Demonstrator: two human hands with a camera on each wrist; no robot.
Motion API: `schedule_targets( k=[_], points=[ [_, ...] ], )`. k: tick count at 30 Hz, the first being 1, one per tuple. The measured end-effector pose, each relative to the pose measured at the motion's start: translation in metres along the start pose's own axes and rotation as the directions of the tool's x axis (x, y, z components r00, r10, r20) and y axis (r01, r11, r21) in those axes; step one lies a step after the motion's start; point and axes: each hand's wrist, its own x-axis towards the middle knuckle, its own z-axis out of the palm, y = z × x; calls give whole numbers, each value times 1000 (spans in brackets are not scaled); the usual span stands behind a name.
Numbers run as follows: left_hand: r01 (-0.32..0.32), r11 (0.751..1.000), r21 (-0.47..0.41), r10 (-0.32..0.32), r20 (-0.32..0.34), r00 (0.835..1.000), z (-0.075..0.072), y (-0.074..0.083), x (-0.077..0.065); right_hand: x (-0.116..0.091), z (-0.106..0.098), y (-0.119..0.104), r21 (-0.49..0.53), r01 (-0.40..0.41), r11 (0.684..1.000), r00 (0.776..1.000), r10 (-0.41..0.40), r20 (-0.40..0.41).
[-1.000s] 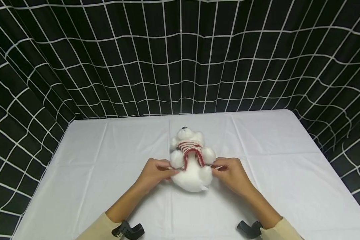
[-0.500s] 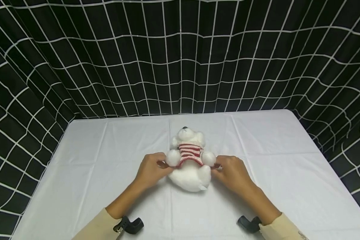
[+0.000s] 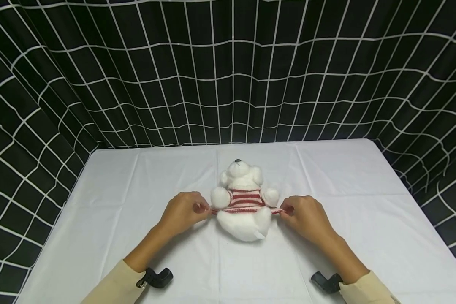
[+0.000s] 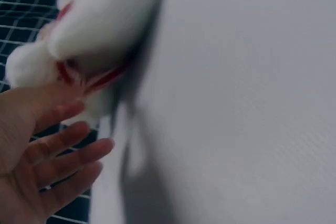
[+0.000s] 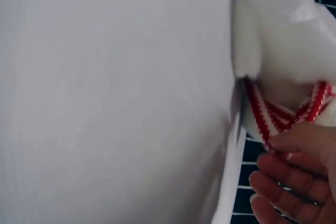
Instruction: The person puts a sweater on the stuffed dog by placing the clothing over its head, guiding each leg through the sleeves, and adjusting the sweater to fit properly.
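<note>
A white plush bear (image 3: 240, 226) lies on the table with its black nose pointing to the far side. It wears a knitted sweater (image 3: 246, 198) with red and white stripes. On the bear's left side in the head view, my left hand (image 3: 185, 212) pinches the sweater's hem between thumb and index finger. Opposite it, my right hand (image 3: 305, 217) pinches the other side of the hem, pulled out sideways from the body. In the right wrist view the red-edged hem (image 5: 268, 114) stretches to my right thumb, the other fingers loosely bent.
A white cloth (image 3: 175, 169) with fold creases covers the table. Black curtains with a white grid (image 3: 232, 76) stand behind it and along both sides. Dark wrist-worn devices (image 3: 157, 278) stick out by the sleeves.
Both hands have moved outward, drawing the hem from a bunched arch into a wide, nearly straight line. The sweater now lies flatter over the bear's body.
</note>
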Motion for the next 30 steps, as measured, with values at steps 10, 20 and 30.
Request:
schedule_targets(
  k=[10, 20, 30],
  points=[
    [183, 769, -613, -103, 164, 981, 0, 3, 25, 2, -9, -11, 127, -36, 991, 999, 37, -2],
    [250, 679, -690, -170, 183, 968, 14, 0, 45, 19, -19, -55, 83, 201, 976, 884, -144, -445],
    [272, 702, -658, -149, 238, 960, 23, 10, 62, 27, 9, -94, -90, 395, 915, 851, -400, -339]
  ],
)
